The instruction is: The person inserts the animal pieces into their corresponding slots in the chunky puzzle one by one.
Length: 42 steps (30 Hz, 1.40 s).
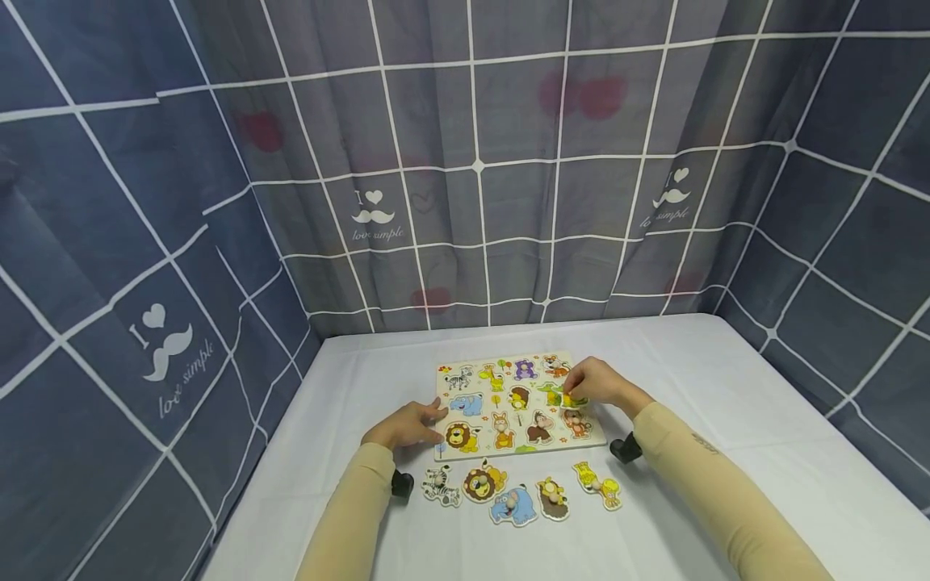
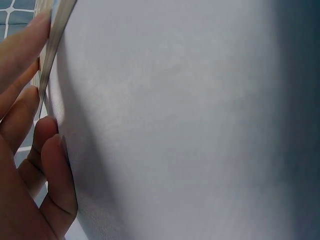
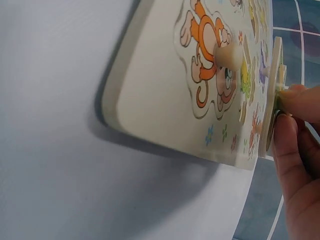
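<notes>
2 hands (image 1: 408, 425) (image 1: 599, 382), wht tbl (image 1: 654, 532), curtains (image 1: 516, 202) behind

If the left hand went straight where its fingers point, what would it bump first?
The puzzle board, whose edge the left hand touches. Past the edge, the blue elephant picture probably comes next, though depth is unclear.
</notes>
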Motion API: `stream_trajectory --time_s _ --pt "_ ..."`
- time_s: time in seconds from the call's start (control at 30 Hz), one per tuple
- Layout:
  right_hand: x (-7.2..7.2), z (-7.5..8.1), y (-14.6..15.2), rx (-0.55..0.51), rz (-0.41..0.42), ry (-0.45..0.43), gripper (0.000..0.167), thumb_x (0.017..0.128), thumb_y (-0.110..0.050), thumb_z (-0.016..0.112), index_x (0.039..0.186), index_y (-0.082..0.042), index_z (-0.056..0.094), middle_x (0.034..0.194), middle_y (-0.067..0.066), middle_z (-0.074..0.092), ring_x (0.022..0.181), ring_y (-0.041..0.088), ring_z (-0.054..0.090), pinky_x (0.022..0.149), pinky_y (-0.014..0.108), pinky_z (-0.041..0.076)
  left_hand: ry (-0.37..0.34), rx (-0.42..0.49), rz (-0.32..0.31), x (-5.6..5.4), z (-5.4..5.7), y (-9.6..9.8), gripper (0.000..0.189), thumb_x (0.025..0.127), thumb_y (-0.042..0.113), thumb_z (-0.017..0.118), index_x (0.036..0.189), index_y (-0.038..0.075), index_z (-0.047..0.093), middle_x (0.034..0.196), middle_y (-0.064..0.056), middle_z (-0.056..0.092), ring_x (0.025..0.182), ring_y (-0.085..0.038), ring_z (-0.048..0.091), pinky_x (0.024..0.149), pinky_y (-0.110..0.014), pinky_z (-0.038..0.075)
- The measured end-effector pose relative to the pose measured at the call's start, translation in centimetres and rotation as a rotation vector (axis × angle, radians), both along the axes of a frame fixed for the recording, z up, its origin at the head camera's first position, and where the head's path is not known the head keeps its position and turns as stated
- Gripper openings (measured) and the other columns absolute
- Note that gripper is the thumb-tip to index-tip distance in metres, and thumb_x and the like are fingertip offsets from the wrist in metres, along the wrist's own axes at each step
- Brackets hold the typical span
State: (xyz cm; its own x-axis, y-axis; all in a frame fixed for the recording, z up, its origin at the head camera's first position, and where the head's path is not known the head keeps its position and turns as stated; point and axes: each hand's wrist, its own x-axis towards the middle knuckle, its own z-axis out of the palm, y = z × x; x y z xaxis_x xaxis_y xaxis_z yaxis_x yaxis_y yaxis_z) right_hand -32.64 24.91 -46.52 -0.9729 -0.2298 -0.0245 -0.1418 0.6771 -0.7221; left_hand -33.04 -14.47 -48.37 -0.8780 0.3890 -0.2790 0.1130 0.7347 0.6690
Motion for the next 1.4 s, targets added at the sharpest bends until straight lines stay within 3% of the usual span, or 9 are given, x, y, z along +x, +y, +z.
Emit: stream_trajectory --time_s 1.4 --pt "-2.1 -1.5 -1.4 0.000 0.009 -0.003 0.012 0.081 0.010 0.068 0.083 -0.001 0.074 0.087 0.008 0.071 0.073 0.014 0.058 0.065 0.025 0.051 -0.005 0.000 0.004 -0.1 -0.3 0.0 0.062 0.079 0.021 0.082 0.138 0.019 0.061 0.162 0.001 0.032 0.153 -0.036 0.024 0.124 -0.059 0.019"
